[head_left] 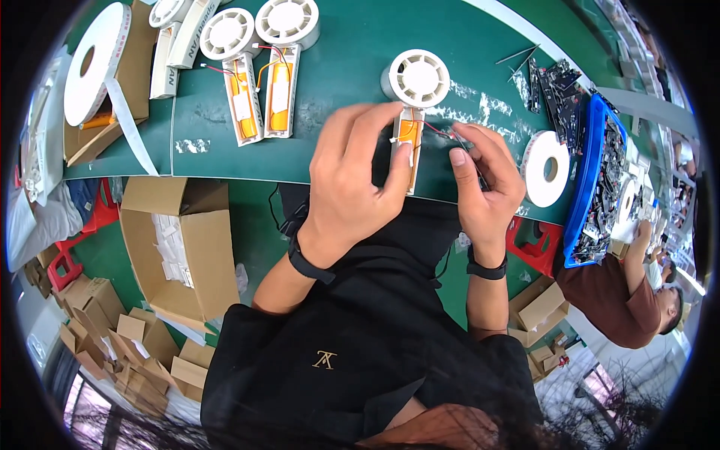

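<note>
A white handheld fan lies on the green table in front of me, its round grille toward the far side. Its handle is uncovered and shows orange-yellow parts and wires. My left hand grips this handle from the left, with fingers near the grille and thumb on the lower part. My right hand is closed in a pinch around a thin dark tool, whose exact kind is partly hidden by the fingers. A red wire runs from the handle to the right fingertips.
Two more uncovered fans lie at the far left, beside closed white ones. A large tape roll stands left. To the right are a smaller roll, a blue bin of black parts and metal tools. Cardboard boxes stand below.
</note>
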The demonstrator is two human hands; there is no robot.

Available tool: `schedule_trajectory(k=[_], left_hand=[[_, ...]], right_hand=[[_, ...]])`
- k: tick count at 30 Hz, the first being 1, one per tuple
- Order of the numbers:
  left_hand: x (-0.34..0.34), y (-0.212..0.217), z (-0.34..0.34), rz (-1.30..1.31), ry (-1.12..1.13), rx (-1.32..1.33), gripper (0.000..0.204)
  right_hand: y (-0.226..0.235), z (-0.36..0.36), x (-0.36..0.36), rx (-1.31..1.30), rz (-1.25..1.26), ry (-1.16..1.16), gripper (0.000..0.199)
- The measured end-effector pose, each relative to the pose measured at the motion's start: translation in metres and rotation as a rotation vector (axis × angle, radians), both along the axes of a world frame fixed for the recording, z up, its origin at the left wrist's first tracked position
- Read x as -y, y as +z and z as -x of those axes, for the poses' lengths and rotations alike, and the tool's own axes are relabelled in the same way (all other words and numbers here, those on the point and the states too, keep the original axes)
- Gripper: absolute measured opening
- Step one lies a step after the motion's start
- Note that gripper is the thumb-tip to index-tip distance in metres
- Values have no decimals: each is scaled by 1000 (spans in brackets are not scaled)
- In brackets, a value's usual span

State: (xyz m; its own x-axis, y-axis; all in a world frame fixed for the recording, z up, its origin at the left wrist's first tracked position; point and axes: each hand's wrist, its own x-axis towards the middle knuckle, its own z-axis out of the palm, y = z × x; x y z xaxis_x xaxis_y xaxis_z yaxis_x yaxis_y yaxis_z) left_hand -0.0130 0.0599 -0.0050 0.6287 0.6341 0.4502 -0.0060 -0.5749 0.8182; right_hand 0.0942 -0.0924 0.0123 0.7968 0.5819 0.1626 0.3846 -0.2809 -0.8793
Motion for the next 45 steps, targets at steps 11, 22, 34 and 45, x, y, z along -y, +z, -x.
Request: schedule_trajectory(k=[11, 22, 34, 45], left_hand=[[-7, 3, -12, 300, -96, 121, 16], [2, -3, -19, 362, -174, 65, 14], [3, -11, -22, 354, -169, 173, 18], [6, -22, -25, 28, -53, 207, 19]], right_hand=[[-5, -22, 4, -237, -241, 140, 30], [-16, -19, 0, -434, -367, 126, 32], [-18, -12, -2, -228, -287, 132, 31], [-10, -13, 2, -287, -262, 139, 30]])
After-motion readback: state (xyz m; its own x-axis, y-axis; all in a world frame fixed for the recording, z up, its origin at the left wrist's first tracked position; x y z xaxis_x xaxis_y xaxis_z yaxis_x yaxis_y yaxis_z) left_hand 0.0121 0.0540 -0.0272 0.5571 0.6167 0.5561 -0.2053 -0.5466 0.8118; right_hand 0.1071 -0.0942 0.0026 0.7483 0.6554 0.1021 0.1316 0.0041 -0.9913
